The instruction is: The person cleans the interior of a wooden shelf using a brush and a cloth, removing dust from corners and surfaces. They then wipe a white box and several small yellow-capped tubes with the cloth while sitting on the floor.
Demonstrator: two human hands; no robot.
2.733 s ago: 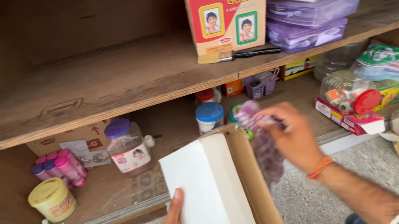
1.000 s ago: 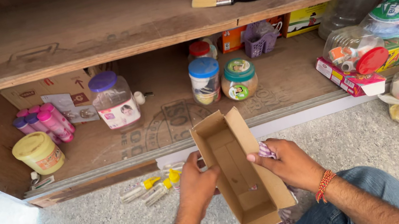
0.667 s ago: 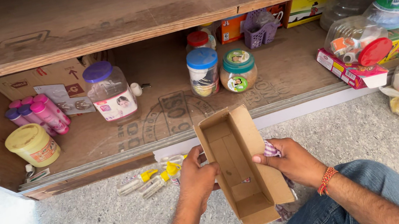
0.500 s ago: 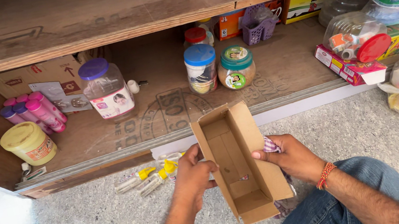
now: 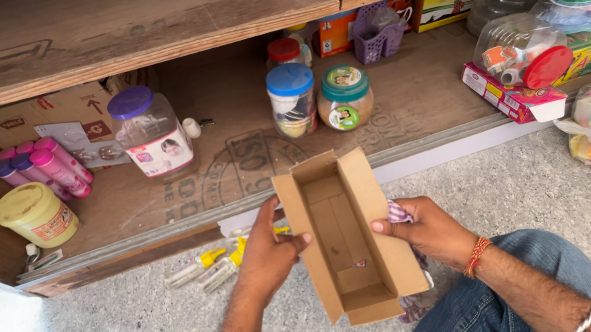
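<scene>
Hands grip an open cardboard box (image 5: 348, 234) above the floor: left hand (image 5: 265, 248) clamps its left wall, right hand (image 5: 428, 228) its right, pinching purple cloth (image 5: 398, 212).

- Both forearms were bare, with no sleeves showing.
- The right hand (image 5: 428, 228) had a red-orange thread band (image 5: 477, 256) wrapped around its wrist.
- A thin silver bangle (image 5: 588, 318) sat higher up that same forearm.
- The left hand (image 5: 266, 252) wore no rings or bands.
- Blue denim jeans (image 5: 527, 287) covered the leg.
</scene>
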